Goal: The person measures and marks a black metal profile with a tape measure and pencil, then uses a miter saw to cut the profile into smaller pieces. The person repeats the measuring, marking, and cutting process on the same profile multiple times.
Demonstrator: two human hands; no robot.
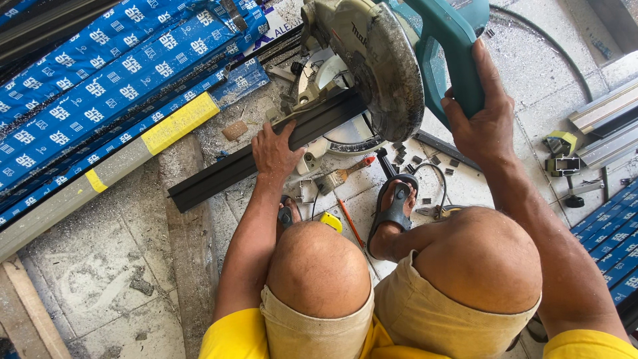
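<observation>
Knees of a squatting person fill the near edge, below the mitre saw (pixel 372 66); left hand (pixel 276 151) presses flat, fingers spread, on a long black profile (pixel 232 166) lying across the saw's base under the blade guard; right hand (pixel 480 113) grips the saw's teal handle (pixel 448 53); blue-wrapped profiles (pixel 93 86) lie stacked left of the saw.

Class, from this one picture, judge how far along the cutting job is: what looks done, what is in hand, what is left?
Done: small cut metal offcuts lie beside the saw. In hand: the left hand presses the long black metal profile on the saw bed, and the right hand grips the teal mitre saw handle. Left: blue-wrapped profiles lie stacked alongside.
</observation>
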